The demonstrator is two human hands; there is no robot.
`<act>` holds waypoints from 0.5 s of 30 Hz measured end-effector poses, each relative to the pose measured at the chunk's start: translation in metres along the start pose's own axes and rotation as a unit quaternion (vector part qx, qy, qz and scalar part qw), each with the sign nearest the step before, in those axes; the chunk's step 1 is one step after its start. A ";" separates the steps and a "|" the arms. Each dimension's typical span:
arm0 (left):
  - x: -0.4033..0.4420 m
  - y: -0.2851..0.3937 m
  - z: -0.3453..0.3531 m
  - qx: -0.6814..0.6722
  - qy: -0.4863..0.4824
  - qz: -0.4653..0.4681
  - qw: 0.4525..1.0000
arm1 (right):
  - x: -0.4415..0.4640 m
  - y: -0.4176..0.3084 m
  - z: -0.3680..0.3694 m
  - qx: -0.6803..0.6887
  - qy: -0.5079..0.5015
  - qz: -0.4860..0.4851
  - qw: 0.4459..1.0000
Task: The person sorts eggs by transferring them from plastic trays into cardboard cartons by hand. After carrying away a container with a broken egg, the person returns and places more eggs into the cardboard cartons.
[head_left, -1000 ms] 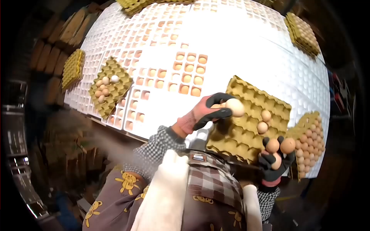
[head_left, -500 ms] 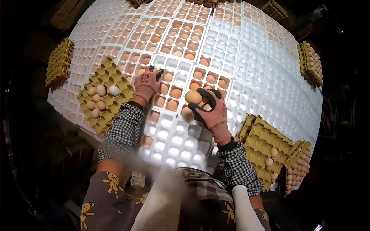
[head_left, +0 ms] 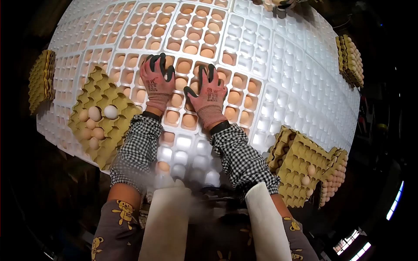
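My left hand (head_left: 157, 82), in a pink glove with dark fingertips, lies over cells of a white foam egg tray (head_left: 180, 92). Its fingers are apart, and part of an egg shows beside the thumb. My right hand (head_left: 209, 93), gloved alike, reaches over the same tray. Thumb and fingers are spread around an egg (head_left: 194, 87) sitting in a cell. The palm side of both hands is hidden. Between the hands, brown eggs (head_left: 183, 66) fill several cells, with another egg (head_left: 189, 120) in the near row.
A yellow egg carton (head_left: 115, 137) with several loose eggs lies left of my forearm. More stacked cartons (head_left: 300, 163) stand at right. White trays cover the table. A partly filled tray (head_left: 183, 156) is near my body. Another person's hand (head_left: 283, 4) shows at the top edge.
My right hand has moved forward and left; the eggs it held are no longer visible in its grasp. Formerly bare cells between my hands now hold eggs. The view has shifted.
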State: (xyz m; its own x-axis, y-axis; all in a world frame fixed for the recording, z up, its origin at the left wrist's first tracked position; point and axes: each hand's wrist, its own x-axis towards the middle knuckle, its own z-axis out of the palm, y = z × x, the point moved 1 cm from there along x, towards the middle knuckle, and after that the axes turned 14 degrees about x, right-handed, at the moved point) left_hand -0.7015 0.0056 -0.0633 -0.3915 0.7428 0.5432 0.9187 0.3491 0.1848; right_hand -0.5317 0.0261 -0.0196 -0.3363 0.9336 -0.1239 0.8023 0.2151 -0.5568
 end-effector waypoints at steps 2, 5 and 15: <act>-0.001 -0.006 0.003 0.063 -0.067 0.033 0.995 | -0.027 0.000 -0.016 0.079 0.043 -0.039 0.995; 0.006 -0.001 0.007 0.176 -0.113 0.066 0.976 | -0.103 0.020 -0.032 0.323 -0.022 -0.114 0.939; -0.074 0.134 -0.110 -0.372 -0.221 0.046 0.900 | -0.309 0.242 -0.253 -0.165 0.223 0.256 0.926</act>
State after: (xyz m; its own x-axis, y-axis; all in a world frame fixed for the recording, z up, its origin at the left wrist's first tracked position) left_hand -0.5441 -0.0658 0.0116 -0.1426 0.9614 0.2354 0.6646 -0.0833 0.7426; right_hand -0.1094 -0.1381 0.0917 0.3066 0.9476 0.0899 0.9325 -0.2802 -0.2279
